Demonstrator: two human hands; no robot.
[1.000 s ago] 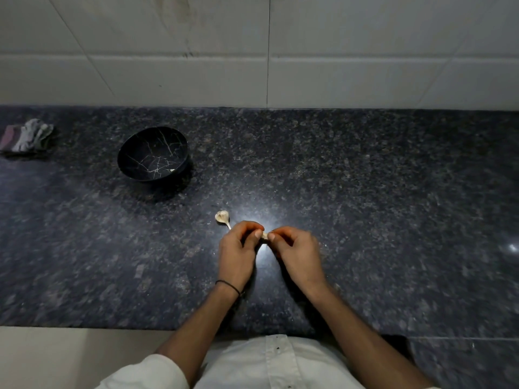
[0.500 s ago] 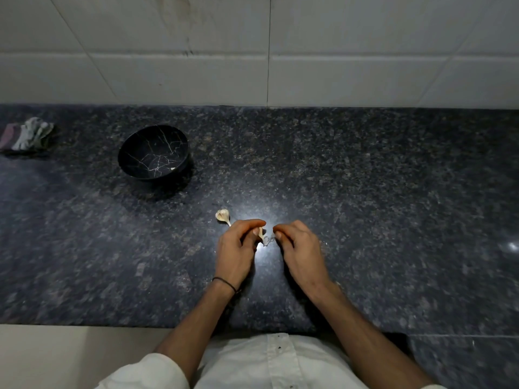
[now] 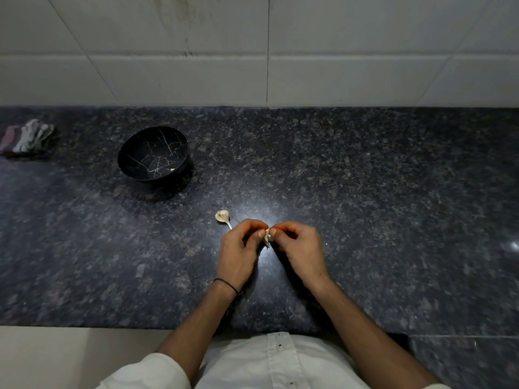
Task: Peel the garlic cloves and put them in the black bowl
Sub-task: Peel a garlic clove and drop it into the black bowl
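We've a garlic clove (image 3: pixel 266 237) pinched btw both hands over the granite counter (image 3: pixel 365 192): left hand (image 3: pixel 238 254) curled round its body, right hand (image 3: pixel 300 248) nipping the skin. Tiny, light, prob. slippery once bare, so we'd grip the body and tear skin from the tip. The black bowl (image 3: pixel 140 144) sits at 10 o'clock, well apart.

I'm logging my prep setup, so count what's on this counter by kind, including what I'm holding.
Black bowl: 1
Garlic: 2, a loose garlic piece on the counter, a garlic clove pinched between left hand and right hand
Cloth: 1
Total: 4
A pale speck in the bowl is too small to name.
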